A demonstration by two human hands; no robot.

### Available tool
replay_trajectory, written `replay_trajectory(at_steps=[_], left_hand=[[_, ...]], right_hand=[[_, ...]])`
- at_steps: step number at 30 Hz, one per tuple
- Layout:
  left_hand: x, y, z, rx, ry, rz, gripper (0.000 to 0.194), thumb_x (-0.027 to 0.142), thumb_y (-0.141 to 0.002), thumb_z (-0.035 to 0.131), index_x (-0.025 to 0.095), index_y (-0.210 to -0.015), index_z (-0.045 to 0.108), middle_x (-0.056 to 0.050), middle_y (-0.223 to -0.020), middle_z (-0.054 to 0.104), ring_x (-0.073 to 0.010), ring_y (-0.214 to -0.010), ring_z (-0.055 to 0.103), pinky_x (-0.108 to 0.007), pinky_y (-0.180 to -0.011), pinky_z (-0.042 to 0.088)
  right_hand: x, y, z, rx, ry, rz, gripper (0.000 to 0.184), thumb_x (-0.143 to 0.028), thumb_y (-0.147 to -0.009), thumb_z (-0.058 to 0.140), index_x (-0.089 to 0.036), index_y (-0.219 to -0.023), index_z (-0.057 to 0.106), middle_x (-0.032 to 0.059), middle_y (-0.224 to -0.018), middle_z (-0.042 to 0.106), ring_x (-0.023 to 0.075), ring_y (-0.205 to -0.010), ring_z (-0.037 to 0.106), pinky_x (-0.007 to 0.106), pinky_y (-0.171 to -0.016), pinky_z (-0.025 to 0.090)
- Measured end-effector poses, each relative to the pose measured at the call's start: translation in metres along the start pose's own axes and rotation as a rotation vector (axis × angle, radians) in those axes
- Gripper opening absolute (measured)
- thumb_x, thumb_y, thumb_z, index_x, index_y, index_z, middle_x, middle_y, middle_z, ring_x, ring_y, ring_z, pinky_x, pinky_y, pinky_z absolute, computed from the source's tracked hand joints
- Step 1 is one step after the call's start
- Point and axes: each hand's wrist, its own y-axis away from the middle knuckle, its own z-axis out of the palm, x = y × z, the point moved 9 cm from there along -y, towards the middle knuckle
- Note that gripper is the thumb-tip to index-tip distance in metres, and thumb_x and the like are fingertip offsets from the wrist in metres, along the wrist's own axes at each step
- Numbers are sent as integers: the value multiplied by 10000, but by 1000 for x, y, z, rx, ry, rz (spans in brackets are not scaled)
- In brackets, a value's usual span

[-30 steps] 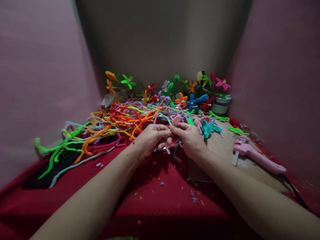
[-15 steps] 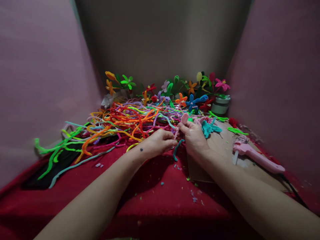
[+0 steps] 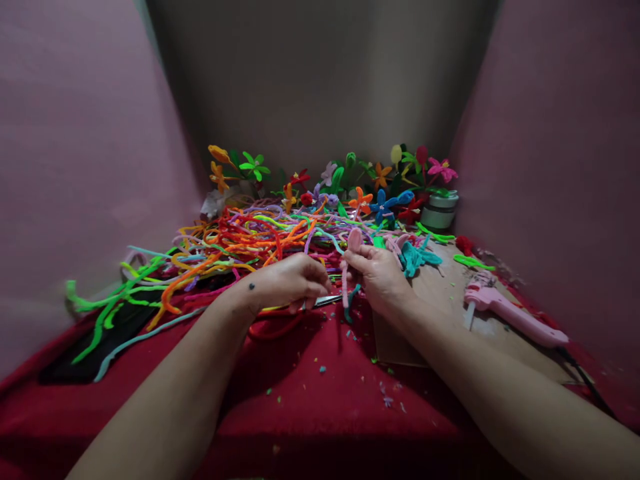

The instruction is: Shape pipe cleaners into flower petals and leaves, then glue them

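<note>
In the head view, the left hand point(image 3: 306, 285) has just come away from the pink pipe cleaner point(image 3: 345, 283) and moved leftward, so the right hand point(image 3: 376, 270) alone now carries the piece. That suggests a pause between two handlings of the strip rather than its release.

The right fingers are closed in a pinch on the pipe cleaner, above the surface point(image 3: 325, 407) with its red cover. Its folded, rounded end stands up above the thumb, and the single tail hangs straight down, just beside a short teal piece point(image 3: 352, 308). The left fingers are curled over the scissors point(image 3: 327, 301), whose blades show past them; whether they grip or merely hover over the scissors, I cannot tell.

Half a second ago the left fingers were at the pink tail and the folded end stood further right; now a gap parts the left hand from the tail, and the blades show in it. The tangled heap of pipe cleaners point(image 3: 265, 237) behind the hands, the teal bundle point(image 3: 419, 257) beyond the right hand and the pink glue gun point(image 3: 517, 315) on the cardboard point(image 3: 445, 297) lie as before.
</note>
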Motion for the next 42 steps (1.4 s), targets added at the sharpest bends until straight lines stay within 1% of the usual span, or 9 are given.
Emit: replay_trajectory(at_steps=[2,4,8,15,21,28,33,36,42], left_hand=[[6,1,-24,256,111,63,121,252,-708,590,138,-669,606,28,-455,518,-44,-323,389,-153,-327,268],[11,2,-33,385,269,151,145,275,-702,611,131,-719,623,21,-517,549,-34,-359,398,-149,-350,270],[10,-4,-23,369,436,199,231,304,-650,672,125,-794,649,17,-570,561,-33,-406,402,-153,-365,260],[4,-5,-27,534,476,210,172,295,-676,629,133,-641,583,57,-421,447,-35,-349,350,-168,-361,236],[9,-7,-16,402,464,231,177,259,-612,683,114,-687,615,24,-557,544,-47,-443,422,-176,-423,308],[6,-6,-24,500,402,173,214,311,-675,627,129,-590,553,41,-456,483,-41,-371,367,-180,-380,261],[3,-9,-17,411,342,111,185,273,-675,601,127,-580,539,48,-436,450,-35,-360,340,-174,-365,223],[-2,-12,-6,323,283,54,120,213,-667,575,131,-588,539,53,-427,442,-38,-354,349,-174,-370,227],[1,-13,10,140,307,32,136,232,-668,615,128,-601,559,49,-441,446,-25,-341,319,-177,-355,175]], right_hand=[[2,3,7,-70,26,14,202,-295,-646,653,-139,-563,555,-19,-497,535,68,-412,442,213,-422,329],[5,6,14,-129,45,33,206,-302,-651,653,-136,-559,571,-19,-489,532,66,-410,426,218,-424,315],[9,14,23,-205,77,70,201,-306,-649,660,-130,-573,599,-21,-487,534,64,-409,414,224,-431,310],[21,19,32,-284,62,163,201,-283,-629,671,-141,-521,579,-17,-443,531,70,-376,433,217,-397,314],[22,18,27,-211,44,205,138,-204,-584,668,-144,-504,573,-19,-435,538,69,-360,433,210,-377,311],[21,20,33,-273,45,183,217,-279,-651,634,-141,-506,551,-21,-432,518,66,-341,417,218,-360,299],[7,12,12,-36,41,71,211,-273,-622,663,-143,-776,604,-16,-612,592,64,-447,472,193,-398,344],[-7,12,9,-16,67,-30,287,-295,-633,670,-162,-877,600,-20,-652,614,73,-495,507,200,-453,387],[-18,9,3,26,196,-116,150,-273,-688,606,-129,-676,646,-1,-559,607,90,-503,519,227,-500,418]])
